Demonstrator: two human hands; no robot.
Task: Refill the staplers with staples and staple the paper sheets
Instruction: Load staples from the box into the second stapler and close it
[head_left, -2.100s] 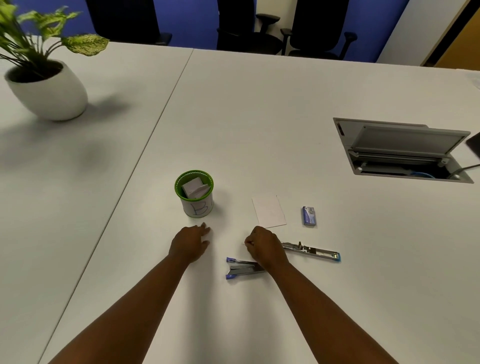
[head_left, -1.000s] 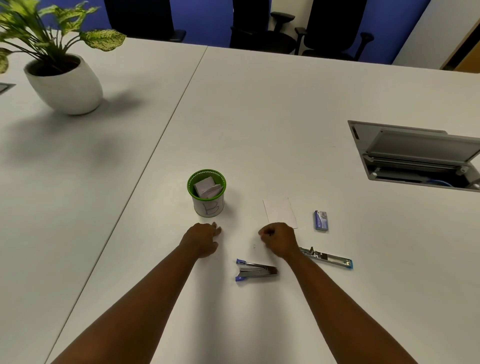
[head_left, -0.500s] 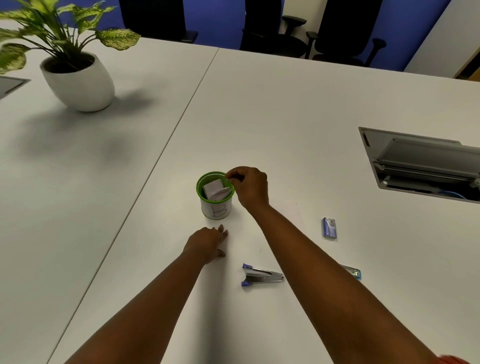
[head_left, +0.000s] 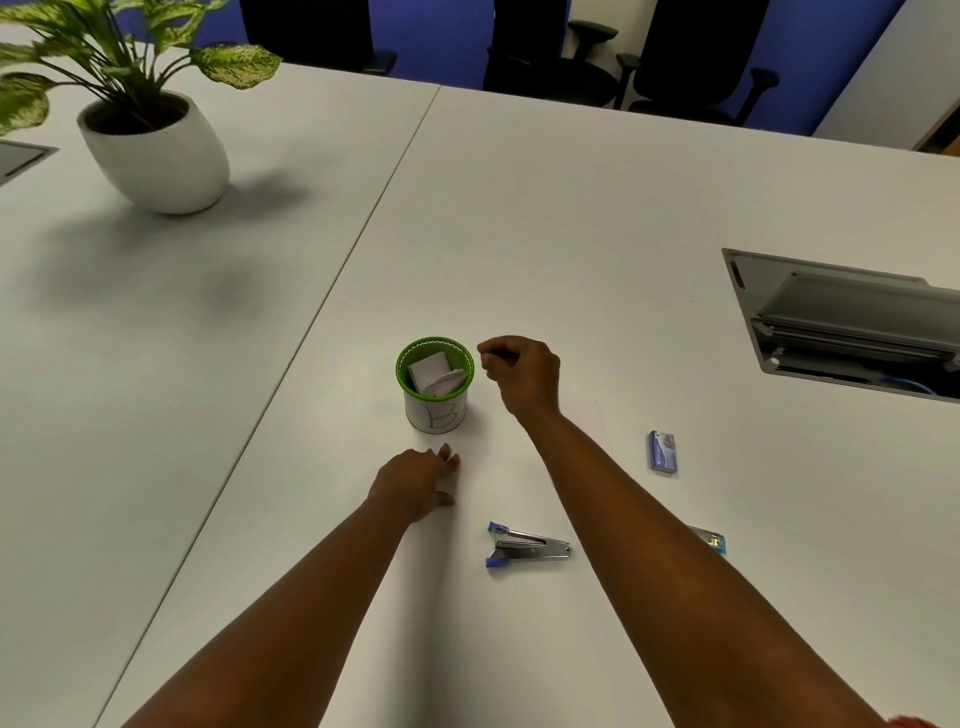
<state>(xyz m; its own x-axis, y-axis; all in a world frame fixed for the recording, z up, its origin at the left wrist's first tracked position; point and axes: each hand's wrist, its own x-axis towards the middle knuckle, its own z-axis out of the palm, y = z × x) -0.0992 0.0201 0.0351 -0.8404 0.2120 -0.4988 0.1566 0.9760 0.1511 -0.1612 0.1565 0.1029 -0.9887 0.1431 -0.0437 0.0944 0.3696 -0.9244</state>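
A small metal stapler (head_left: 527, 548) with blue ends lies on the white table (head_left: 571, 234), just left of my right forearm. A second stapler (head_left: 712, 540) is mostly hidden behind that forearm; only its blue tip shows. A blue staple box (head_left: 662, 452) lies further right. A green-rimmed cup (head_left: 435, 384) marked "B" holds folded paper pieces. My right hand (head_left: 519, 374) hovers just right of the cup's rim with curled fingers, and nothing is visible in it. My left hand (head_left: 415, 483) rests on the table in front of the cup, fingers relaxed.
A potted plant (head_left: 156, 150) stands at the far left. An open cable hatch (head_left: 852, 327) is set into the table at the right. Black office chairs (head_left: 550, 57) line the far edge. A seam (head_left: 363, 249) runs between the two tabletops.
My right hand left the staplers, reached to the cup's rim, and now sits slightly right of it. The left hand has stayed put. The white sheet is now hidden under my right arm.
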